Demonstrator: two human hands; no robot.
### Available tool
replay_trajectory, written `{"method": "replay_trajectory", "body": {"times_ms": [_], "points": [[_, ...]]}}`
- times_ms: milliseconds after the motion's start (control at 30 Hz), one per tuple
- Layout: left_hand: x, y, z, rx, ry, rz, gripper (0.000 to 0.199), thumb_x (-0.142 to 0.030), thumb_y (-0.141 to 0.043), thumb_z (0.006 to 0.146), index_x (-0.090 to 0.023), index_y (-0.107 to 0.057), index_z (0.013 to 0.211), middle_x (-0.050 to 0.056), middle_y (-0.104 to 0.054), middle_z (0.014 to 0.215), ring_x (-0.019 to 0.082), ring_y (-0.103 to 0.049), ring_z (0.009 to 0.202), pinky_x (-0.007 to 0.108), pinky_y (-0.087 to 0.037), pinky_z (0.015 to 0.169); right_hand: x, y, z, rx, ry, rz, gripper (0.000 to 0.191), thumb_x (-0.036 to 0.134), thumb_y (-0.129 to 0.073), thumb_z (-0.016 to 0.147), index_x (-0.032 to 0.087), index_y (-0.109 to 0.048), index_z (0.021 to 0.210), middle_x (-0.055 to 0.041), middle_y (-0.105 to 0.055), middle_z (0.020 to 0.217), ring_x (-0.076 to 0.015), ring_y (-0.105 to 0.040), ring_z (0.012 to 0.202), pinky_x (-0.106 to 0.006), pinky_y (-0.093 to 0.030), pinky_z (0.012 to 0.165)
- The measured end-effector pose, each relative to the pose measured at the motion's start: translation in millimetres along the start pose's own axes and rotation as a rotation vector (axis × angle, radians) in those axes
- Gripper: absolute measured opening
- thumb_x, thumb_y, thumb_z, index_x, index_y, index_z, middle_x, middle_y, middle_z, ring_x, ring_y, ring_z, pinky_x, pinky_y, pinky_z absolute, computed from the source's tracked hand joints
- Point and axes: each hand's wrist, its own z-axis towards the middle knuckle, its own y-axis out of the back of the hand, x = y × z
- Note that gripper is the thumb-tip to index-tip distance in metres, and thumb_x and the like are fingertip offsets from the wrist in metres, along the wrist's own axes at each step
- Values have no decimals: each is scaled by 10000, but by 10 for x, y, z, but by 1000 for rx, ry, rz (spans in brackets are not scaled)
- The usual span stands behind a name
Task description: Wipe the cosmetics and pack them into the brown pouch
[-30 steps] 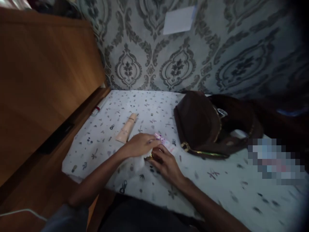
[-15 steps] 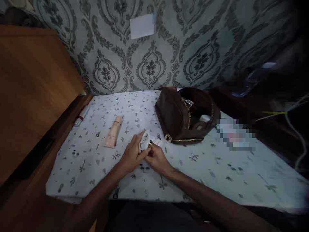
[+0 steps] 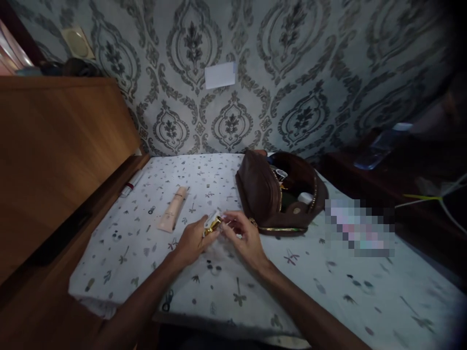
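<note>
Low over the bed's near middle, my left hand [image 3: 193, 240] is closed around a small shiny gold object [image 3: 212, 227], whose exact kind I cannot make out. Beside it, my right hand [image 3: 245, 238] has its fingers curled, thumb and fingertips meeting at the gold object's right end; something pale shows there, too small to name. A peach squeeze tube [image 3: 172, 210] lies on the sheet to the left of my hands. Just beyond my right hand stands a brown toiletry bag [image 3: 258, 187], unzipped, with a white-capped item [image 3: 305, 198] inside.
A patterned white sheet [image 3: 134, 262] covers the surface. Along the left runs a wooden cabinet [image 3: 65, 141], with a clear tube-like item [image 3: 131, 183] at the sheet's edge. To the right lie a blurred-out packet [image 3: 359, 227], a plastic bottle [image 3: 381, 146] and a pale cable [image 3: 447, 223].
The gold object, earlier at my right fingers, is now in my left hand. The white patterned piece my left hand held is no longer plainly visible. My right fingers have spread somewhat. The view has tilted up.
</note>
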Motion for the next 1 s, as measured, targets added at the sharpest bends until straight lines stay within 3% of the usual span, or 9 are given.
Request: {"method": "replay_trajectory", "body": {"times_ms": [100,267,500,600,700,833,900,1000], "points": [[-1,24,-17,71,-45,-81,392,-507,-423,947,-157,-600,958,29,-630,838,167,-558,732,262,-419,686,-29,58,32,125,26,137,343,384,-564,929,244,-630,1235,-48,-628,963,-141,-617,707,-230,-484,527],[-6,60,-24,56,-11,-203,484,-537,-315,961,-172,-508,707,-32,-472,618,118,-433,582,242,-319,562,-17,78,53,244,110,125,293,386,-652,890,306,-708,1167,-35,-594,911,-159,-585,797,-274,-513,656],[24,36,26,-39,216,-240,630,-729,-246,883,-218,-309,520,-43,-303,495,107,-328,507,270,-245,502,-4,40,30,192,117,155,229,398,-764,794,257,-747,974,-35,-623,889,-134,-582,682,-252,-503,557],[34,33,47,-151,359,-396,662,-837,-344,783,-228,-296,530,-61,-285,473,96,-321,460,248,-261,448,47,15,-13,158,162,145,171,347,-747,811,231,-715,933,-46,-671,922,-142,-632,712,-251,-532,575],[-33,26,45,-243,591,-640,663,-865,-413,733,-227,-368,558,-82,-302,400,81,-294,338,224,-240,351,106,-1,-55,82,215,112,100,257,-691,850,214,-661,935,-60,-710,947,-163,-681,784,-258,-568,624],[-276,-54,40,-232,660,-856,682,-877,-440,704,-206,-466,584,-64,-379,329,65,-273,260,190,-170,290,187,59,-114,-24,408,-64,136,152,-633,877,213,-622,998,-74,-716,956,-185,-701,868,-300,-594,734],[-422,-122,55,-272,668,-921,676,-870,-539,635,-197,-488,622,-61,-439,359,58,-307,274,170,-170,284,236,133,-155,-16,543,-213,152,141,-597,899,207,-615,1034,-87,-720,975,-190,-705,895,-301,-594,765],[-598,-232,118,-317,726,-957,668,-835,-658,543,-206,-445,612,-96,-404,366,53,-305,273,165,-182,269,335,289,-225,26,715,-401,161,129,-518,935,194,-608,1052,-104,-725,990,-182,-710,871,-273,-593,735]]}}
